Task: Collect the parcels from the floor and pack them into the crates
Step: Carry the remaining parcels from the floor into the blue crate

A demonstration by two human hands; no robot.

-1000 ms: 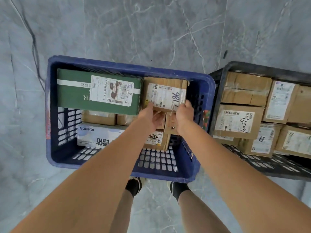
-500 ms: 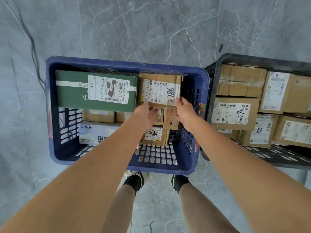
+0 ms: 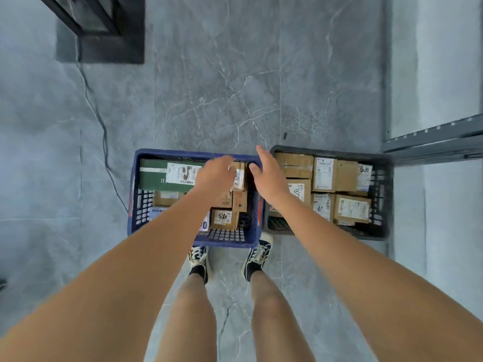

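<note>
A blue crate (image 3: 136, 205) stands on the floor in front of my feet. It holds a green box (image 3: 153, 176), a brown labelled parcel (image 3: 239, 176) and several smaller cardboard parcels. To its right a black crate (image 3: 381, 199) is packed with several brown parcels. My left hand (image 3: 215, 176) hovers above the blue crate with fingers loosely bent, holding nothing. My right hand (image 3: 266, 173) is raised over the gap between the two crates, its fingers straight and empty.
The floor is grey marbled tile. A black cable (image 3: 102, 131) runs down the left side toward the blue crate. A dark framed object (image 3: 99, 27) stands at the upper left. A grey metal rail (image 3: 433, 137) sits at the right, by a pale wall.
Both hands have let go of the brown labelled parcel and lifted clear of the blue crate. My view has risen, so both crates look smaller and farther below.
</note>
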